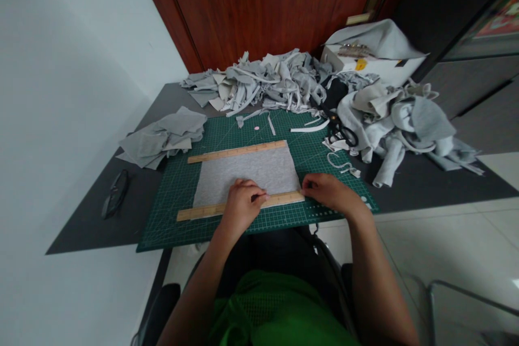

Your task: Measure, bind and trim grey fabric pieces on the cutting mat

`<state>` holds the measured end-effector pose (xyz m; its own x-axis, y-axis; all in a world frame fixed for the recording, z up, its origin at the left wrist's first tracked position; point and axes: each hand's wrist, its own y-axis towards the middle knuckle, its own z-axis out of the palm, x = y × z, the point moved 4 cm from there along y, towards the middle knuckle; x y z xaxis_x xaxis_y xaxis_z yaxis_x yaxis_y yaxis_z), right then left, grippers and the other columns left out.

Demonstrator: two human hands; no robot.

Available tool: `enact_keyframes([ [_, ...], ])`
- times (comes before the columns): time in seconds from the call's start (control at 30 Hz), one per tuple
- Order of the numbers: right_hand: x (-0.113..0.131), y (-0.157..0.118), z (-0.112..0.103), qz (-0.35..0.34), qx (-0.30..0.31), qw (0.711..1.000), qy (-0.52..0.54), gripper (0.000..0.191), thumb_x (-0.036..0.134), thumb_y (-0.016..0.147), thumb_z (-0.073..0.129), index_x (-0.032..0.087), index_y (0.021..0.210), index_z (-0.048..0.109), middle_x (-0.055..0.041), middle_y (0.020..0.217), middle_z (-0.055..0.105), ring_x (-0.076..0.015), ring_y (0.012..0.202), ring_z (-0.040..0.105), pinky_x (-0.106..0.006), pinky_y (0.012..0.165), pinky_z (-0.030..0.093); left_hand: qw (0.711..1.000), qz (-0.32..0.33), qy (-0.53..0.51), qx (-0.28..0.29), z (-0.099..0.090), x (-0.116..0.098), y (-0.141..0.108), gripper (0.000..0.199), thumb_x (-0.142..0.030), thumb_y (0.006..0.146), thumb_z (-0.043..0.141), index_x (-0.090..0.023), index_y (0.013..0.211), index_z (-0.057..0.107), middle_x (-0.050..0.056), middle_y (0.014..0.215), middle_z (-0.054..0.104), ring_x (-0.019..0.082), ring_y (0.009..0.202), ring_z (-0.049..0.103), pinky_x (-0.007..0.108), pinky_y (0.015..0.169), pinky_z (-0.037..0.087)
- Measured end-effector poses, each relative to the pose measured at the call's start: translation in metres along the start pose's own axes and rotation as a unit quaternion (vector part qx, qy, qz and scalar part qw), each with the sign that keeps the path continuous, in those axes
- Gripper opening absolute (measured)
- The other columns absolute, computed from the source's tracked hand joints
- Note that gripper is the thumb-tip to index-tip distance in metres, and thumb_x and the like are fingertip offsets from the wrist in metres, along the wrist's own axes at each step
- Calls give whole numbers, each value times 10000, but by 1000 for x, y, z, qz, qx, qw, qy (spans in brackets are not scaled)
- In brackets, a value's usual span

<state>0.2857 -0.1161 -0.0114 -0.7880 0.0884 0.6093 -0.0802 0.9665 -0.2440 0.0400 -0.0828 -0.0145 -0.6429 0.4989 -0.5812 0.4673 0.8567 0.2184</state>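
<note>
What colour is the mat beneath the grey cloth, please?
The mat is green with a pale grid of lines, seen best in the head view.

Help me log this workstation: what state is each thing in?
Gray cloth, spread flat
Near ruler, flat along the cloth's near edge
Far ruler, flat along the far edge
Left hand, on the near ruler
Right hand, fingertips by the near ruler's right end
Cutting mat, flat
Scissors, lying down; open or shut unclear
Glasses, lying down, folding unclear
Cloth scraps, heaped loosely
White box, partly covered by fabric
</note>
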Motion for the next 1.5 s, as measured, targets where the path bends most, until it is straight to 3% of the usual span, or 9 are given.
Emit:
enact_keyframes([
  [0.63,-11,8,3,-31,4,999,30,97,271,818,665,233,836,751,-5,769,658,-177,734,577,-293,674,374,1000,3,-22,4,-2,-2,1,126,-120,831,821,-235,791,789,-14,816,754,181,808,652,386,882,445],
  [0.93,-12,9,3,-22,2,999,44,67,286,798,705,233,788,744,0,711,641,-161,661,531,-287,620,348,999,12,-29,10,-3,-1,1,116,-116,839,815,-227,816,798,-5,849,764,182,832,661,385,886,449],
  [1.5,-5,6,0,-6,-15,999,29,70,300,786,750,243,789,710,16,733,642,-162,692,560,-291,627,349,999,6,-41,13,-4,1,0,113,-123,840,800,-234,854,815,7,868,762,196,868,649,389,883,480],
])
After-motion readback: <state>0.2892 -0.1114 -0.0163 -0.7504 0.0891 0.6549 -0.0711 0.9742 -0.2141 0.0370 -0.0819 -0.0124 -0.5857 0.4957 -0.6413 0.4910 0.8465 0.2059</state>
